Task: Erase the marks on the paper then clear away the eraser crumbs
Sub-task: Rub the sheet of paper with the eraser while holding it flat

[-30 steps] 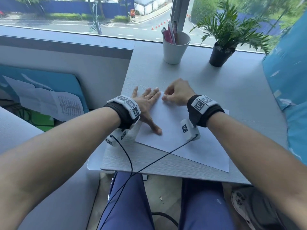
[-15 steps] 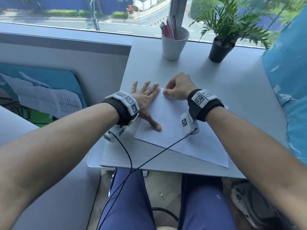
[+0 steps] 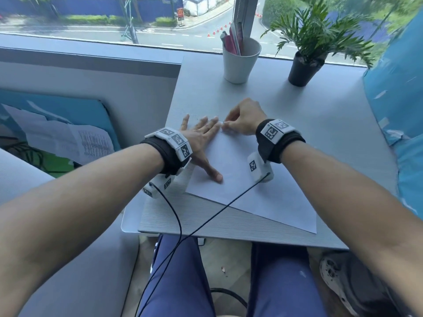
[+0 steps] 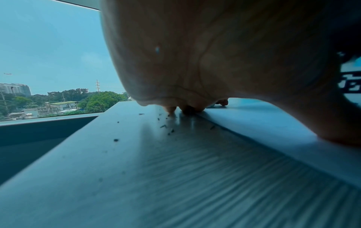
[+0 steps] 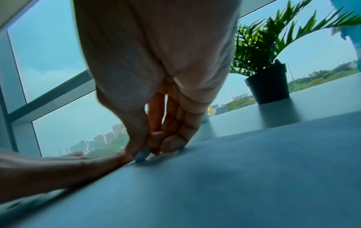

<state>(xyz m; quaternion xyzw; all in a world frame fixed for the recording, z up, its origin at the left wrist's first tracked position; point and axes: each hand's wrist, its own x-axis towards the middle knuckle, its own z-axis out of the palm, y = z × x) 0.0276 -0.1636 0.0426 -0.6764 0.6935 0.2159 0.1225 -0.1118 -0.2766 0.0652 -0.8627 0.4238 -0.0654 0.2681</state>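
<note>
The paper (image 3: 240,179) lay skewed on the surface (image 3: 320,124), its long axis running from the far-left corner toward the near right. The left hand (image 3: 201,136) was spread flat on that far corner, pinning it. Touching its fingertips, the right hand (image 3: 245,117) pinched a small eraser (image 5: 141,155) against the sheet. Crumbs (image 4: 164,126) lay scattered just left of the paper's edge, nearer the left hand.

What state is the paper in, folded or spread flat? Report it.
Spread flat. The paper lies unfolded on the table, the left hand pressing it down with straight fingers; no crease shows.
</note>
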